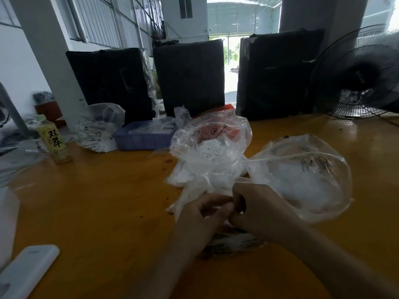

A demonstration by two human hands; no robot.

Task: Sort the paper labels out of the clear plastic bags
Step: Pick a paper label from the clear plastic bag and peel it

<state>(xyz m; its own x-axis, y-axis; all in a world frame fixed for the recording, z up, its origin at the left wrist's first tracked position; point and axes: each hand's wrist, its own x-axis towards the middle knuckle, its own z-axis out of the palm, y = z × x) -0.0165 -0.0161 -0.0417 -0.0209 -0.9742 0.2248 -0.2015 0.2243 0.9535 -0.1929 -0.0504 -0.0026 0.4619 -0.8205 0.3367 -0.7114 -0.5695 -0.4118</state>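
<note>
A crumpled clear plastic bag (212, 145) stands puffed up in the middle of the orange table (103, 195), with small white paper labels (212, 150) showing through its wall. Its lower end runs down to my hands. My left hand (199, 221) and my right hand (257, 209) meet just below it, fingers curled, both pinching the bag's gathered plastic. A second clear bag (302, 175) with white contents lies to the right, touching my right wrist. More printed plastic lies under my hands.
A blue tray (142, 138) holding white pieces sits behind the bags, with another crumpled bag (99, 126) to its left. A yellow drink bottle (55, 141) stands at far left. Three dark bundles line the back; a black fan (358, 76) stands right. A white device (28, 270) lies near left.
</note>
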